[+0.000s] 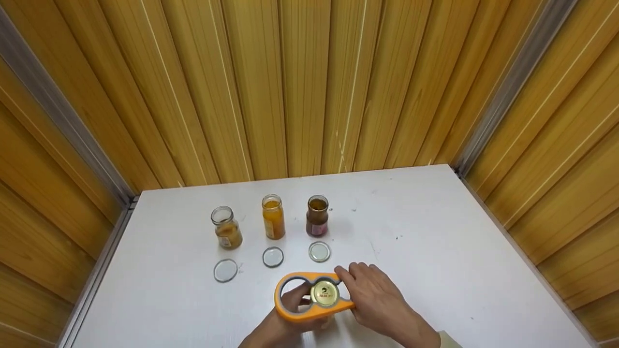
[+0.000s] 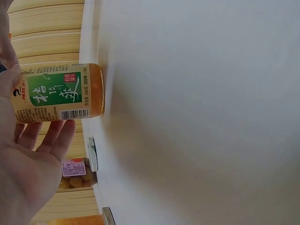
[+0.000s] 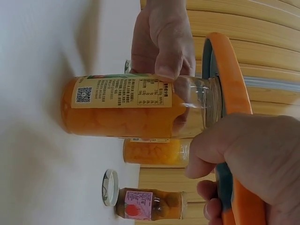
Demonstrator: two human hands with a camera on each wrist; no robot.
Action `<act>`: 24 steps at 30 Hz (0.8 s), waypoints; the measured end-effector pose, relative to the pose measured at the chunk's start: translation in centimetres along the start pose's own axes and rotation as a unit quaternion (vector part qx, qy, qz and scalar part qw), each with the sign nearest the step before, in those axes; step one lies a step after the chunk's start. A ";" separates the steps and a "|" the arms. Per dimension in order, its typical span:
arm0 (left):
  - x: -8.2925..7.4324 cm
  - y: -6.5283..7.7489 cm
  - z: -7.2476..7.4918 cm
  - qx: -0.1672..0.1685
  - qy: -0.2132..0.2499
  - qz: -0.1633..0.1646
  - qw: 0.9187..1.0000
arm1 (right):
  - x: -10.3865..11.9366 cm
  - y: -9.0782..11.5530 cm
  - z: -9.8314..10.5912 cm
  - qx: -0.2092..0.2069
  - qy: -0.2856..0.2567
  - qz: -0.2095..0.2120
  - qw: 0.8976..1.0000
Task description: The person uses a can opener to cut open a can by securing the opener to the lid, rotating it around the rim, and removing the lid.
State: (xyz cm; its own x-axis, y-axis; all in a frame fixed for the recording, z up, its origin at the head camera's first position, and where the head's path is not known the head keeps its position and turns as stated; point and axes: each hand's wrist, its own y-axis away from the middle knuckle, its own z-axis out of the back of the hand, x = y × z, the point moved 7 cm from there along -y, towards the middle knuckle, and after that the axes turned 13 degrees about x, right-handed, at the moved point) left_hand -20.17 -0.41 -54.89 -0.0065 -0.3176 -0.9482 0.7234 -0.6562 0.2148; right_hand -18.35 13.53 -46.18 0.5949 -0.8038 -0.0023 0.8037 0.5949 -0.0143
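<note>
My left hand [image 1: 280,329] grips a glass jar [image 2: 55,93] of orange fruit pieces, its fingers and thumb round the body. The label is cream and green. A gold lid [image 1: 324,293] tops the jar and sits inside a ring of an orange jar opener [image 1: 293,316] with a grey inner lining. In my right hand [image 1: 376,296] is the opener's right end, the fingers curled round it. From the right wrist view, the opener [image 3: 225,65] lies across the jar's neck. The jar stands upright, its base close to the white table.
Behind my hands stand three uncapped jars: a pale yellow one [image 1: 228,234], an orange one [image 1: 274,224] and a dark brown one [image 1: 317,220]. In front of them lie three loose lids [image 1: 225,270], one before each jar. Wood-patterned panels [image 1: 304,87] wall the white table [image 1: 435,227].
</note>
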 end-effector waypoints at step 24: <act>-0.2 0.0 -0.2 -0.025 -0.035 -0.065 0.997 | 0.6 0.0 0.0 0.023 0.064 -0.083 0.994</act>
State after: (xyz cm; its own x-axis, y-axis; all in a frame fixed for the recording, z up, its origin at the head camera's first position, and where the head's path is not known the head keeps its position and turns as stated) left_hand -20.05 -0.23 -54.71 -0.1492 -0.2813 -0.9479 0.7468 -0.6604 0.0784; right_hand -17.99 13.02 -46.19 0.4508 -0.8831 -0.1302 0.8917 0.4520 0.0213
